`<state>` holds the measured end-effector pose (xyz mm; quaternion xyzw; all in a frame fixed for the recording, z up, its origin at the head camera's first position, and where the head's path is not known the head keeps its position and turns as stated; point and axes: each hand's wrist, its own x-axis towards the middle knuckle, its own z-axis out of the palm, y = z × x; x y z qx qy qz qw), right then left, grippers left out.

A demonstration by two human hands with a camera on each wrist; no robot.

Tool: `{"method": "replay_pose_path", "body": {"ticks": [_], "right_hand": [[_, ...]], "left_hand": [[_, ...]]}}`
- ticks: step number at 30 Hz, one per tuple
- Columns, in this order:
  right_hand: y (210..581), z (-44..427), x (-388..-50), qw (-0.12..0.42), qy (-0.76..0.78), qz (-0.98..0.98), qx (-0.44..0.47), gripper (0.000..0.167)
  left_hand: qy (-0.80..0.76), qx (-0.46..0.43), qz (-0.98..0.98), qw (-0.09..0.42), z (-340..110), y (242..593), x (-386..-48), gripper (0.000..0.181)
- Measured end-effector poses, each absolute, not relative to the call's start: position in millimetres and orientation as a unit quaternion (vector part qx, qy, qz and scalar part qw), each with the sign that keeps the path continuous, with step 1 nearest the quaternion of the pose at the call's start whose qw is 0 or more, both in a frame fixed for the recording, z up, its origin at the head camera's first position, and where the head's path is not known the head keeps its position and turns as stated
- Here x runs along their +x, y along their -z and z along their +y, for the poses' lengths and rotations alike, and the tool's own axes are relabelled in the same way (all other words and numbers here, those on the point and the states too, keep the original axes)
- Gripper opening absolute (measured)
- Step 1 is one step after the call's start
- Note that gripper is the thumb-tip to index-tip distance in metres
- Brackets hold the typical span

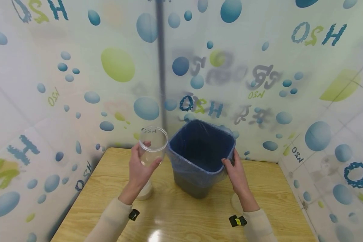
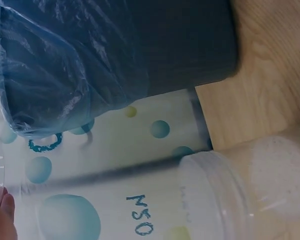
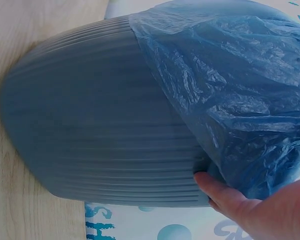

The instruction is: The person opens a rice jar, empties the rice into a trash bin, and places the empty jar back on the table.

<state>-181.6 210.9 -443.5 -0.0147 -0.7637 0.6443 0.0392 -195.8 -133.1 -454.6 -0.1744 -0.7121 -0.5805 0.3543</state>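
My left hand [image 1: 142, 168] holds a clear plastic jar [image 1: 153, 139] by its side, raised to the left of the trash bin. The bin [image 1: 196, 186] is dark grey, with a blue plastic bag [image 1: 184, 164] lining it and folded over its rim. My right hand [image 1: 237, 171] grips the bin's right side near the top, its thumb at the rim. In the right wrist view, that hand [image 3: 255, 210] touches the ribbed outer wall just below the bag's edge. The left wrist view catches only a finger part of the left hand [image 2: 5, 217].
A second clear container [image 2: 215, 185] with something white in it stands on the wooden table [image 1: 181, 222], below my left hand. A pale round disc [image 1: 236, 203] lies by my right wrist. A curtain [image 1: 118, 101] with bubble prints surrounds the table's back and sides.
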Motion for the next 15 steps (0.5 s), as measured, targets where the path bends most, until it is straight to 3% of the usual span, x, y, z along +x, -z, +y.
{"method": "replay_pose_path", "body": {"ticks": [10, 15], "right_hand": [[443, 211, -181, 0.039, -0.640, -0.767, -0.015, 0.076], [443, 211, -181, 0.039, -0.637, -0.770, -0.016, 0.077]], "left_hand": [[0.591, -0.165, -0.696, 0.372, -146, 446, -173, 0.086], [0.547, -0.107, -0.743, 0.370, -170, 472, -177, 0.087]]}}
